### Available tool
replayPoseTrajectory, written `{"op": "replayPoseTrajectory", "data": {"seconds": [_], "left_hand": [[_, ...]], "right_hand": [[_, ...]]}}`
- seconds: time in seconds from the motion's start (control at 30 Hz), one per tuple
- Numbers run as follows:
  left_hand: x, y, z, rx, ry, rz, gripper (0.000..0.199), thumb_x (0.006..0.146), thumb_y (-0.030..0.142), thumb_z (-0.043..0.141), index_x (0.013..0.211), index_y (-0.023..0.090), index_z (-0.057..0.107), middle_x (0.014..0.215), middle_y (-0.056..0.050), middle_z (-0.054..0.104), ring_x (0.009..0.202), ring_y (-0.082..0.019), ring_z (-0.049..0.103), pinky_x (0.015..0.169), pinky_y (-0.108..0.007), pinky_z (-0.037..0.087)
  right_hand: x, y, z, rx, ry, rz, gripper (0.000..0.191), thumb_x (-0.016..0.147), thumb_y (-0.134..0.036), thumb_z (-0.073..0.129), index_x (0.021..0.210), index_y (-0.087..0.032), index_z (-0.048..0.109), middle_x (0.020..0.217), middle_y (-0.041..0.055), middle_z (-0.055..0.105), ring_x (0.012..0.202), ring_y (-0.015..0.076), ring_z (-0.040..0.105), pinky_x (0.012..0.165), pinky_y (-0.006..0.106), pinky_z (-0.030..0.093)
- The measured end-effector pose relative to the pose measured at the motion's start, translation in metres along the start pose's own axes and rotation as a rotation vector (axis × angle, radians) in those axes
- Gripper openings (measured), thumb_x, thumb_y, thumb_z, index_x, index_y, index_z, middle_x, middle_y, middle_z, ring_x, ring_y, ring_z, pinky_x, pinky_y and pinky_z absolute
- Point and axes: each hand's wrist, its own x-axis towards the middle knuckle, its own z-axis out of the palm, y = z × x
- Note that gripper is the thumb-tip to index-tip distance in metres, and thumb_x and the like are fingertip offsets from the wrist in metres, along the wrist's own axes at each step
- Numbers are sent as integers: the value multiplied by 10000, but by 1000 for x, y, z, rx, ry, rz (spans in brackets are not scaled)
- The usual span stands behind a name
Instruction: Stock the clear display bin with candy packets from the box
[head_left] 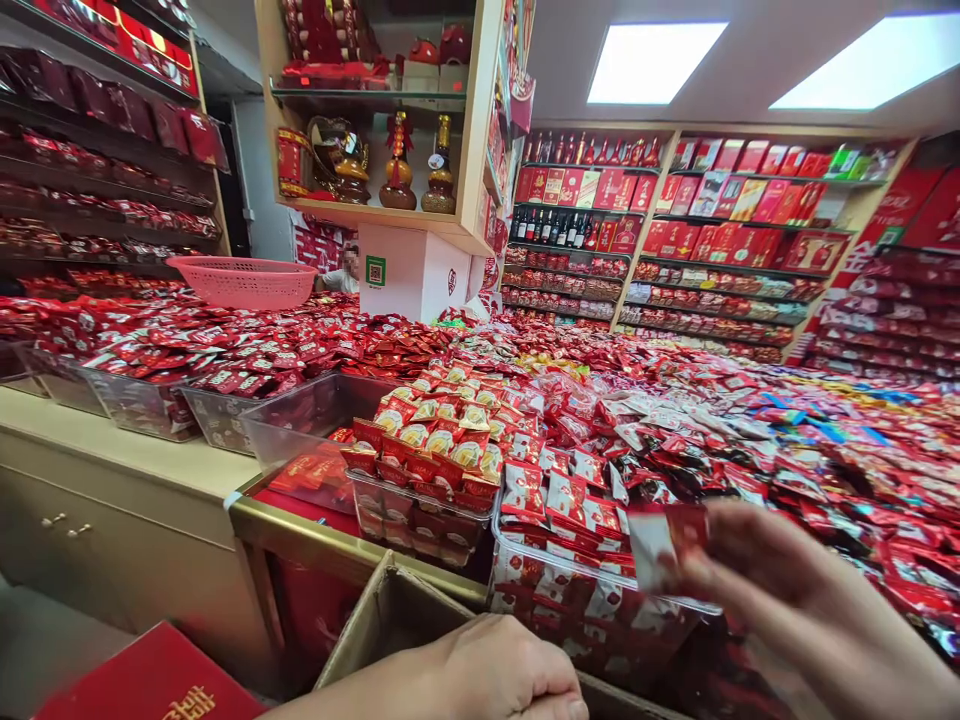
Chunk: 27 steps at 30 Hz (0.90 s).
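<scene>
- One packet (pixel 651 545), red and white, and there it is at the fingertips of the right hand (pixel 795 575), pinched between thumb and fingers, the hand closed down to the packet's thickness!
- One clear bin (pixel 555 554) just left of and below that packet, stacked with red-and-white packets, too many to count.
- One second bin (pixel 409 522), farther left of the right hand, heaped with red-and-gold packets.
- One cardboard box (pixel 357 620), directly under the left hand (pixel 510 665); one red box (pixel 150 680) with gold lettering, out to that hand's left.
- One pink basket (pixel 240 285), far beyond the left hand, up on the heaps.
- Now the surface: gold trim (pixel 337 553) edges the red counter ahead of the left hand, a cream cabinet (pixel 127 520) with two visible knobs stands off to its left, and loose packets (pixel 750 430) spread behind the right hand.
- And the room: stocked shelves (pixel 646 235) along the wall well beyond both hands, two bright ceiling panels (pixel 656 62) above.
- The pose: right arm in from the right, hand raised beside the clear bin; left forearm low across the box, fingers curled, their grip hidden, so whether they hold anything, I cannot tell.
</scene>
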Motion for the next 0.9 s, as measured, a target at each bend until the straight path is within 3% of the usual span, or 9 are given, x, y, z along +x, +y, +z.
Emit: {"op": "replayPoseTrajectory", "data": {"seconds": [0.07,0.13,0.3,0.43,0.6,0.77,0.9], "left_hand": [[0,-5,7,1,12,45,274,859,326,343,829,217,592,715,22,641,614,-77,570,485,-129,335],[0,-10,14,14,35,76,234,844,300,374,803,216,589,685,34,631,578,-66,551,468,-128,320],[2,-21,22,36,37,70,116,770,275,488,794,228,591,641,58,610,509,-59,514,432,-131,294],[3,-17,12,38,-20,24,104,711,253,562,806,244,604,632,62,610,512,-76,528,420,-138,292],[0,-5,-3,34,-45,-17,58,695,219,575,748,224,597,598,56,580,512,-78,510,424,-134,294],[1,-10,6,22,-33,23,79,683,204,577,620,200,528,495,73,455,411,-53,364,358,-128,228],[1,-10,7,-1,-37,24,109,694,236,563,600,202,521,498,72,463,406,-55,383,359,-133,235]], "right_hand": [[43,-18,-2,-13,142,-33,328,671,-319,668,928,-220,491,776,26,644,735,177,632,605,218,505],[86,-20,2,-17,161,98,262,708,-190,636,916,-194,476,738,22,638,660,147,630,569,205,496],[161,5,30,-105,152,236,143,757,-145,584,876,-127,506,640,-7,575,500,93,553,448,205,463],[180,17,55,-199,107,316,140,826,-202,510,935,-116,525,725,-16,557,506,58,509,421,177,433],[184,19,74,-279,28,313,138,831,-219,506,919,-116,535,714,-21,555,501,54,505,429,179,439],[197,15,60,-433,89,255,169,832,-251,506,927,-116,540,718,-15,569,513,62,521,452,194,454],[218,16,41,-627,197,261,195,834,-266,501,948,-112,538,798,15,581,585,85,548,498,221,472]]}}
